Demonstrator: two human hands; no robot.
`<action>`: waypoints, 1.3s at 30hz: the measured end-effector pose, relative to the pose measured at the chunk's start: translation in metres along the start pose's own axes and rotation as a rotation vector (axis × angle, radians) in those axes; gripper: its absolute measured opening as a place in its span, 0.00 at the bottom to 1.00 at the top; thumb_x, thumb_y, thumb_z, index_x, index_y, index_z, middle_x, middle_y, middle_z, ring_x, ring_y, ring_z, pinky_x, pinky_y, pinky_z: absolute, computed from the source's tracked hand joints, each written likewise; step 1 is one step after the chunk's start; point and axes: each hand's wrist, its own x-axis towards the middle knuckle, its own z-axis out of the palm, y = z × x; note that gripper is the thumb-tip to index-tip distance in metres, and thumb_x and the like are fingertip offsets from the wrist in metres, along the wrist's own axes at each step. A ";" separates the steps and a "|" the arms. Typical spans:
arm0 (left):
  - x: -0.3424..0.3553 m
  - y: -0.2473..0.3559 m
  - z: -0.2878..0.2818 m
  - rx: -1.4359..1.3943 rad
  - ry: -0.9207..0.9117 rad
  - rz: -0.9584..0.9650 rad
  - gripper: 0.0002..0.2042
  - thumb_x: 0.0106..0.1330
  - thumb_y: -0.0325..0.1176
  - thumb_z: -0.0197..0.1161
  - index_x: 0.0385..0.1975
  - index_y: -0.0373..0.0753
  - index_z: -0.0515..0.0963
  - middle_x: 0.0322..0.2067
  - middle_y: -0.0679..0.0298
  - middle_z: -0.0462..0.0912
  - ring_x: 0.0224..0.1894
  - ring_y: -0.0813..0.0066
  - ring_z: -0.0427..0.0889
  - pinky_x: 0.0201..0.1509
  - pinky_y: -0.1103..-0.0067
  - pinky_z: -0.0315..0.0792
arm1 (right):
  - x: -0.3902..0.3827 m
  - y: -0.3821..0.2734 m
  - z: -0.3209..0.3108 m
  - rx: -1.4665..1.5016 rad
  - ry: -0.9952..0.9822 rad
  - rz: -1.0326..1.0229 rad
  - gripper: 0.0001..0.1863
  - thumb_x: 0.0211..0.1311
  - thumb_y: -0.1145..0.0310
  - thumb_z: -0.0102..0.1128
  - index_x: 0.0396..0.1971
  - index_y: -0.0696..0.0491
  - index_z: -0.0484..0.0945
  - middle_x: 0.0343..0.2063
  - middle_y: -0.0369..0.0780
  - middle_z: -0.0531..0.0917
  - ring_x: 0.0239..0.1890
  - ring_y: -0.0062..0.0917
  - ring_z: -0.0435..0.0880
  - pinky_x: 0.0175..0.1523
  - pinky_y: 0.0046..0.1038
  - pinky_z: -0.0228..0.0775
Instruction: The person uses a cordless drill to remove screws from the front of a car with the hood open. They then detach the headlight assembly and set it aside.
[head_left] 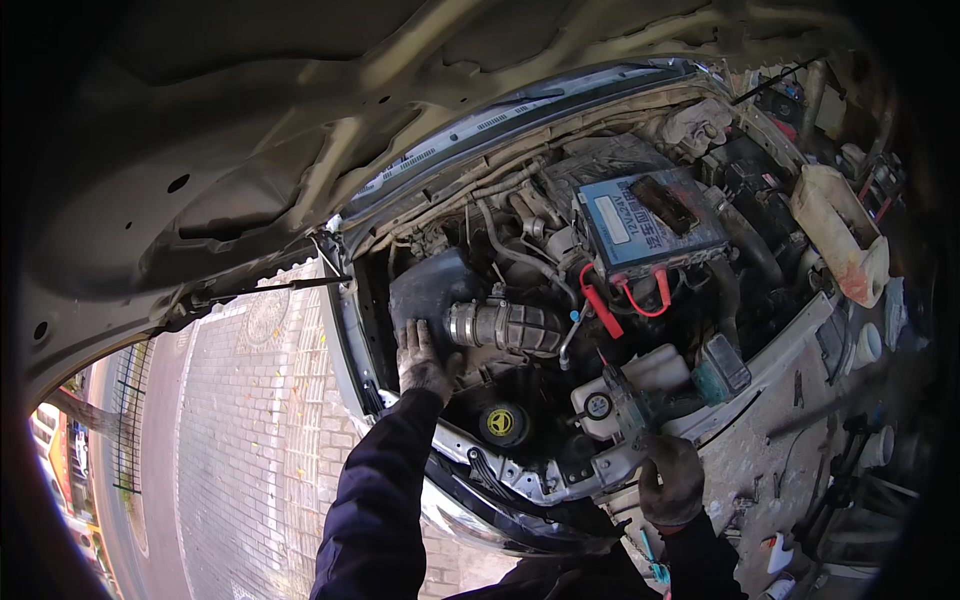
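Two hands [424,368] [671,484]: left outstretched, right curled

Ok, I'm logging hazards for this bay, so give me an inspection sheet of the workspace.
Surface: engine bay, dusty.
Job's things: black box; clear tool by the white tank.
Clutter: rusty piece on blue box; beige jug; floor tools.
Grips: left grip open, fingers against black box; right grip curled near clear tool, hold unclear.
Cables: red leads at blue box's near edge.
Surroundings: raised hood overhead; paving at left.
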 end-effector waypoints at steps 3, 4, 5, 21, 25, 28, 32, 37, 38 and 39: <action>0.003 -0.001 0.002 0.012 0.023 0.028 0.48 0.66 0.48 0.71 0.79 0.26 0.55 0.80 0.38 0.55 0.82 0.36 0.50 0.86 0.56 0.48 | -0.010 -0.019 0.008 0.126 0.005 -0.035 0.25 0.43 0.85 0.65 0.47 0.58 0.85 0.41 0.48 0.86 0.39 0.45 0.86 0.40 0.42 0.82; 0.002 -0.002 0.002 0.028 0.004 0.020 0.48 0.66 0.48 0.71 0.78 0.26 0.55 0.80 0.38 0.55 0.82 0.36 0.50 0.86 0.56 0.48 | -0.013 -0.029 0.010 0.149 -0.008 -0.022 0.23 0.43 0.85 0.65 0.44 0.59 0.86 0.38 0.47 0.86 0.37 0.45 0.87 0.39 0.41 0.82; 0.003 -0.003 0.003 0.050 0.005 0.025 0.48 0.67 0.49 0.71 0.78 0.25 0.56 0.80 0.38 0.55 0.82 0.36 0.51 0.86 0.55 0.48 | -0.015 -0.037 0.011 0.207 -0.033 -0.002 0.19 0.44 0.85 0.67 0.41 0.60 0.87 0.35 0.47 0.86 0.35 0.43 0.87 0.38 0.40 0.82; -0.170 -0.111 -0.087 -0.494 -0.013 0.428 0.31 0.74 0.47 0.66 0.67 0.29 0.74 0.71 0.40 0.73 0.73 0.44 0.72 0.77 0.61 0.68 | -0.120 -0.212 0.066 -0.037 -0.080 -0.020 0.15 0.51 0.82 0.69 0.41 0.54 0.85 0.38 0.46 0.87 0.40 0.46 0.87 0.46 0.45 0.81; -0.360 -0.234 -0.073 -0.708 -0.030 0.064 0.23 0.74 0.43 0.67 0.60 0.31 0.81 0.61 0.45 0.83 0.65 0.49 0.81 0.72 0.62 0.73 | -0.138 -0.265 0.098 -0.007 -0.107 -0.091 0.16 0.53 0.81 0.69 0.43 0.54 0.86 0.40 0.45 0.87 0.43 0.44 0.87 0.48 0.43 0.80; -0.478 -0.326 -0.052 -0.661 -0.206 -0.576 0.25 0.76 0.51 0.63 0.54 0.31 0.86 0.50 0.45 0.89 0.55 0.52 0.88 0.62 0.63 0.79 | -0.127 -0.294 0.133 0.084 -0.146 -0.132 0.16 0.54 0.80 0.70 0.44 0.53 0.87 0.40 0.45 0.88 0.44 0.43 0.88 0.49 0.42 0.81; -0.569 -0.409 -0.034 -0.737 -0.144 -0.870 0.24 0.77 0.49 0.63 0.52 0.30 0.86 0.46 0.47 0.91 0.51 0.58 0.89 0.58 0.65 0.79 | -0.097 -0.325 0.185 0.072 -0.162 -0.206 0.15 0.55 0.80 0.68 0.44 0.53 0.87 0.41 0.44 0.88 0.44 0.43 0.89 0.52 0.41 0.81; -0.571 -0.461 -0.032 -0.818 -0.032 -0.895 0.22 0.78 0.46 0.63 0.54 0.30 0.86 0.46 0.49 0.91 0.52 0.62 0.88 0.59 0.68 0.79 | -0.039 -0.346 0.262 0.083 -0.157 -0.253 0.15 0.55 0.79 0.68 0.44 0.56 0.87 0.42 0.47 0.89 0.45 0.45 0.89 0.53 0.41 0.82; -0.566 -0.471 -0.033 -0.853 -0.018 -0.907 0.22 0.78 0.46 0.64 0.54 0.30 0.85 0.47 0.50 0.91 0.51 0.63 0.88 0.59 0.69 0.79 | -0.027 -0.348 0.280 0.096 -0.167 -0.222 0.16 0.55 0.78 0.69 0.45 0.56 0.87 0.42 0.48 0.89 0.46 0.45 0.89 0.55 0.41 0.82; -0.562 -0.483 -0.034 -0.874 -0.002 -0.911 0.22 0.78 0.45 0.64 0.54 0.30 0.85 0.47 0.51 0.91 0.51 0.63 0.88 0.60 0.70 0.79 | -0.013 -0.350 0.300 0.071 -0.159 -0.220 0.16 0.55 0.77 0.69 0.45 0.57 0.87 0.43 0.48 0.89 0.47 0.46 0.88 0.56 0.41 0.81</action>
